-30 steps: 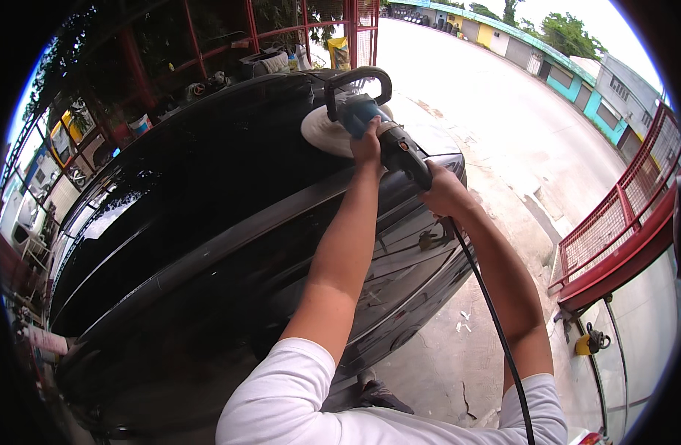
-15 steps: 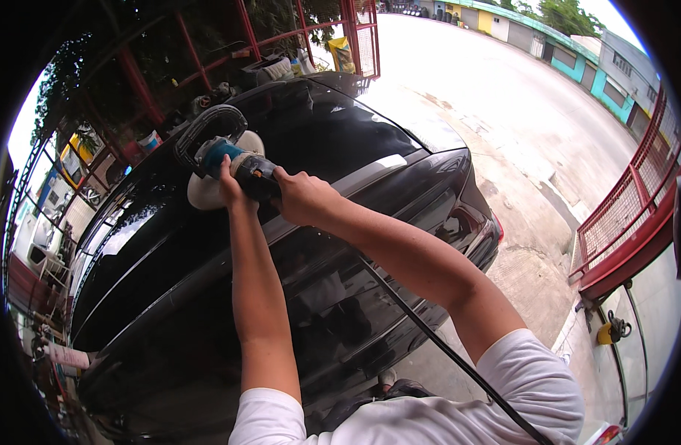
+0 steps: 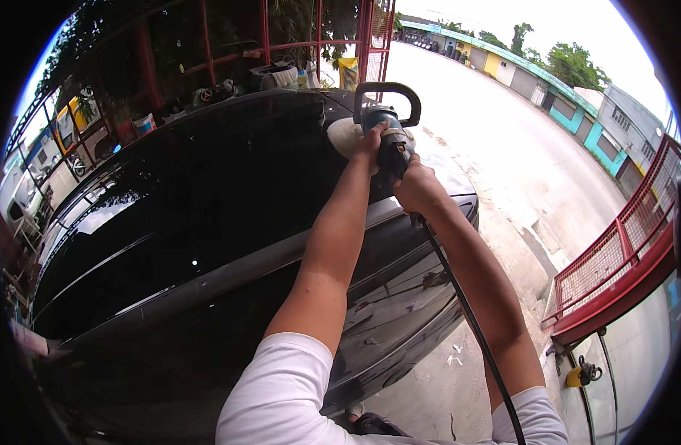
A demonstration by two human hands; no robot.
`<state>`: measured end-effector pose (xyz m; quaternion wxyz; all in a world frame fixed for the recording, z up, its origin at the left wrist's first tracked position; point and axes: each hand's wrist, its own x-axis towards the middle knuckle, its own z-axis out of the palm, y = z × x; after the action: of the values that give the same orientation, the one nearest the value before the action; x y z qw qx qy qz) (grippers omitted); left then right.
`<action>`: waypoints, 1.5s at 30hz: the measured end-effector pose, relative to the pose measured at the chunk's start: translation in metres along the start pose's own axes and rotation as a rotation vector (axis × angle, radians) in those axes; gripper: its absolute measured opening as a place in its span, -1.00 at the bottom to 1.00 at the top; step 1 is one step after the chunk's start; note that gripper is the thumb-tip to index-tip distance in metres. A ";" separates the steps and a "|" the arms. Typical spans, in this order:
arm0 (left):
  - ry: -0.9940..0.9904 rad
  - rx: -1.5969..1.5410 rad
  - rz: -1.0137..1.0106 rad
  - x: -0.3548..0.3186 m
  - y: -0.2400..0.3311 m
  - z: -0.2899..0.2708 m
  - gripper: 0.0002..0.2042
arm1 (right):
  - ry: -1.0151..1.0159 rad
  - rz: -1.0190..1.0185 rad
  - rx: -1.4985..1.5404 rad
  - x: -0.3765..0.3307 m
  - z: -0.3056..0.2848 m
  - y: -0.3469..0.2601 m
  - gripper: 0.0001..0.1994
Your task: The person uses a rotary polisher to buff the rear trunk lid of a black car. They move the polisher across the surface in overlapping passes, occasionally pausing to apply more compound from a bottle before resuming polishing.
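A handheld electric polisher [image 3: 385,127] with a black loop handle and a pale round pad [image 3: 343,136] rests on the glossy roof of a black car [image 3: 207,200]. My left hand [image 3: 370,141] grips the front of the polisher's body, just behind the pad. Further back, my right hand [image 3: 417,187] is wrapped around its rear grip. A black power cord [image 3: 466,319] runs from the tool back along my right forearm toward the lower edge.
Red metal fencing [image 3: 615,259] stands at the right with a yellow fitting [image 3: 577,374] below it. Behind the car is a red-framed shelter [image 3: 266,44] with buckets and clutter. A concrete yard [image 3: 496,148] stretches toward coloured buildings at the far right.
The polisher swept from the right part of the roof to the left half a second ago, and is now back at the right, with both hands staying on it.
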<state>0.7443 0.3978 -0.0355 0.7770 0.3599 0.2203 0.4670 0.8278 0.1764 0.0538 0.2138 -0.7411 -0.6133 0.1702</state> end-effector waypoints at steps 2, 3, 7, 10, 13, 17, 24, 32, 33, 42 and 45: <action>0.059 0.005 0.029 0.001 0.003 0.012 -0.51 | -0.022 0.026 -0.046 0.010 -0.007 -0.007 -0.24; 0.071 -0.004 0.015 -0.005 -0.003 0.041 -0.54 | 0.001 0.046 -0.036 0.015 -0.017 0.005 -0.29; 0.342 0.087 0.122 -0.004 0.049 -0.037 -0.40 | -0.131 -0.111 0.024 0.010 -0.014 -0.044 -0.40; 0.516 0.208 0.129 -0.042 0.042 -0.005 -0.26 | -0.138 -0.139 -0.050 0.016 -0.021 -0.020 -0.43; 0.595 0.152 0.282 -0.077 0.061 -0.028 -0.22 | -0.196 -0.207 -0.095 0.006 -0.009 -0.043 -0.36; 0.473 0.097 0.256 -0.083 0.060 -0.033 -0.26 | -0.199 -0.197 -0.126 -0.005 -0.019 -0.060 -0.40; -0.217 -0.171 0.143 -0.057 0.031 -0.017 -0.61 | -0.068 -0.018 -0.146 -0.017 -0.018 -0.066 -0.49; 0.453 -0.150 0.533 -0.059 0.060 -0.061 -0.23 | -0.125 -0.241 -0.171 0.008 0.009 -0.085 -0.48; 0.608 -0.124 0.607 -0.061 0.059 -0.061 -0.25 | -0.137 -0.270 -0.181 0.008 0.007 -0.088 -0.46; 0.271 -0.260 0.368 -0.064 0.049 -0.053 -0.56 | -0.118 -0.138 -0.181 -0.005 0.013 -0.092 -0.50; -0.045 -0.352 0.268 -0.050 0.033 -0.044 -0.65 | -0.027 -0.074 -0.222 -0.013 0.012 -0.090 -0.51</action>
<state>0.6721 0.3799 -0.0382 0.7636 0.2552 0.0680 0.5893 0.7443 0.1785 0.0909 0.1282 -0.7345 -0.6583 0.1033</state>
